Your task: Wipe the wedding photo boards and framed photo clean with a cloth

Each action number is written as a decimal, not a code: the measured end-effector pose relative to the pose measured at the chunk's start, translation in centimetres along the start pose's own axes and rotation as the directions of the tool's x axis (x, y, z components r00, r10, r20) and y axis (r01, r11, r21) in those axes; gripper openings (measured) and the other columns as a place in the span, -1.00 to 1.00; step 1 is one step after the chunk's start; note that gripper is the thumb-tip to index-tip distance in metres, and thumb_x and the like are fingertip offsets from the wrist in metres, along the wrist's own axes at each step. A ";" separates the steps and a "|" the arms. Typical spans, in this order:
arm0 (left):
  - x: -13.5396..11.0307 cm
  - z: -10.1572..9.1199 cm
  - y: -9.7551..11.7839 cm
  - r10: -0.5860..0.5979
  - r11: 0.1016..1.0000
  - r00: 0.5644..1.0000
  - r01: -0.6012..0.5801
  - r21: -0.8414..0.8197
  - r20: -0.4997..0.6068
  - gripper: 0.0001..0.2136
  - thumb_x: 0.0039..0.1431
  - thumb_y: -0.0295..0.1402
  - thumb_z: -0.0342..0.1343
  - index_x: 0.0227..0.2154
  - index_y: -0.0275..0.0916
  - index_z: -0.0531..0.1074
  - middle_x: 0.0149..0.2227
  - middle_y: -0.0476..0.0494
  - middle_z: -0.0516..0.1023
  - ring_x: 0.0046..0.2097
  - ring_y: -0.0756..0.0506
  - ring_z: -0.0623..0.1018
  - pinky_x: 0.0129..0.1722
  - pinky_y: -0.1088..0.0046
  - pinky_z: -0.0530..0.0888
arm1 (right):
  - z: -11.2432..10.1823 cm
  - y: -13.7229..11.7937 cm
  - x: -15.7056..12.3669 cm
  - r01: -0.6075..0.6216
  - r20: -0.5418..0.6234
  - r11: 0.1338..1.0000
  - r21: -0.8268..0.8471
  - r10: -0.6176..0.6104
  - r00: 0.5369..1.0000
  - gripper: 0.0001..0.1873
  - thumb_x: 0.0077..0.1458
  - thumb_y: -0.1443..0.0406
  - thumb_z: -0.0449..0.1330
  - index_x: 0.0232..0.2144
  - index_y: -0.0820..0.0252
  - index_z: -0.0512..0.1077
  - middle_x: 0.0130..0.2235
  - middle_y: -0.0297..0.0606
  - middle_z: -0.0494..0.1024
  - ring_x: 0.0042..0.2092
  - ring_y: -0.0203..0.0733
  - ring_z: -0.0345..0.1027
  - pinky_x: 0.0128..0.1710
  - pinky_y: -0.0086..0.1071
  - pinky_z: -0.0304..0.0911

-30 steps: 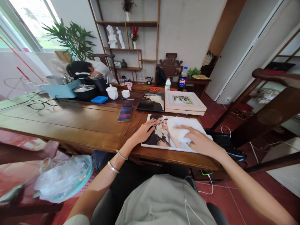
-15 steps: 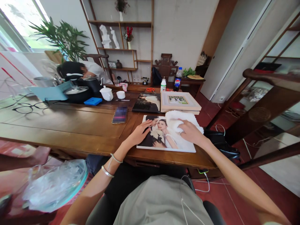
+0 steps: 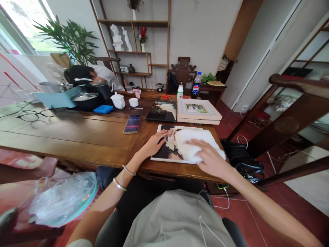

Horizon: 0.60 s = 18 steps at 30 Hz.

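1. Clock centre: the photo panel [image 3: 167, 150]; 12 points away from the wearer. Panel lies flat, picture up, near the close edge of the wooden counter [image 3: 97, 140].
2. White cloth [image 3: 203, 134] spread over the panel's 3 o'clock half, covering much of the print.
3. Left hand [image 3: 153, 143]: open, not grasping; fingers laid on the panel's 9 to 10 o'clock side.
4. Right hand [image 3: 213, 158]: on top of the cloth, fingers extended. Cannot tell whether it pinches the fabric.
5. At 11 o'clock, just beyond: a dark photo print [image 3: 161, 110], flat. At 1 o'clock, next to that print: two white frames [image 3: 216, 114], stacked.
6. Farther at 12: small white bottle [image 3: 180, 92] and a blue-capped cola bottle [image 3: 196, 86], both upright.
7. At 10 o'clock: phone [image 3: 132, 123], nearest; then white cup [image 3: 133, 102] and white teapot [image 3: 118, 101].
8. Well apart, 9 to 10 o'clock: eyeglasses [image 3: 29, 117].
9. At 4 o'clock, beside the counter: black bag [image 3: 238, 157].
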<state>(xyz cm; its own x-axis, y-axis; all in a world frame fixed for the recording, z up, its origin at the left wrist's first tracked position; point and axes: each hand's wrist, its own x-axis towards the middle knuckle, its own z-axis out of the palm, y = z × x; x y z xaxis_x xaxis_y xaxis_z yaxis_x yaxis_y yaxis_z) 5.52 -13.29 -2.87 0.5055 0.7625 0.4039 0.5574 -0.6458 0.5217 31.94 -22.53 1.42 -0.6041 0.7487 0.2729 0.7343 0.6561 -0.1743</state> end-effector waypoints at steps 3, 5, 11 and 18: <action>0.0 -0.1 0.1 0.000 1.000 1.000 0.000 0.001 0.010 -0.63 0.27 -0.31 -0.15 0.09 -0.25 0.32 0.19 -0.19 0.31 0.25 -0.14 0.23 0.25 0.20 0.17 | 0.5 3.5 3.2 -0.027 -0.018 0.996 -0.086 0.026 1.000 -0.64 -0.20 0.52 0.05 -0.36 0.23 0.54 0.16 -0.09 0.33 0.23 0.11 0.06 0.18 0.07 -0.01; 0.0 -0.1 0.1 -0.012 1.000 1.000 0.012 0.004 0.014 -0.62 0.27 -0.31 -0.15 0.09 -0.27 0.32 0.19 -0.21 0.30 0.26 -0.13 0.23 0.25 0.21 0.15 | 0.8 5.3 5.0 -0.064 -0.025 0.987 -0.148 0.061 0.998 -0.66 -0.14 0.50 0.05 -0.31 0.27 0.53 0.11 -0.01 0.38 0.23 0.10 0.06 0.17 0.05 0.01; -0.1 0.0 0.2 -0.017 1.000 1.000 0.017 -0.003 0.015 -0.63 0.27 -0.31 -0.14 0.09 -0.24 0.32 0.20 -0.19 0.30 0.25 -0.13 0.23 0.25 0.20 0.16 | 1.4 3.2 5.3 -0.130 -0.032 0.967 -0.221 0.126 0.992 -0.69 -0.09 0.48 0.07 -0.29 0.29 0.53 0.18 -0.03 0.29 0.24 0.16 0.01 0.15 0.10 -0.02; -0.1 0.0 -0.1 0.000 1.000 1.000 0.000 -0.006 0.004 -0.63 0.27 -0.32 -0.15 0.09 -0.25 0.32 0.20 -0.21 0.30 0.25 -0.15 0.23 0.25 0.18 0.17 | 0.6 -4.8 -0.9 -0.009 0.128 0.992 -0.125 0.025 0.991 -0.69 -0.19 0.49 0.12 -0.36 0.21 0.55 0.26 -0.09 0.16 0.30 0.20 -0.18 0.22 0.14 -0.16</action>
<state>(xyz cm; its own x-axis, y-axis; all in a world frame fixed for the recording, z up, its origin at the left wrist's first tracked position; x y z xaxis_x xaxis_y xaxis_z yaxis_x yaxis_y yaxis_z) 5.44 -13.28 -2.99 0.5077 0.7625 0.4010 0.5538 -0.6454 0.5261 28.73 -26.29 1.50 -0.6205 0.7707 0.1448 0.7723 0.6326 -0.0575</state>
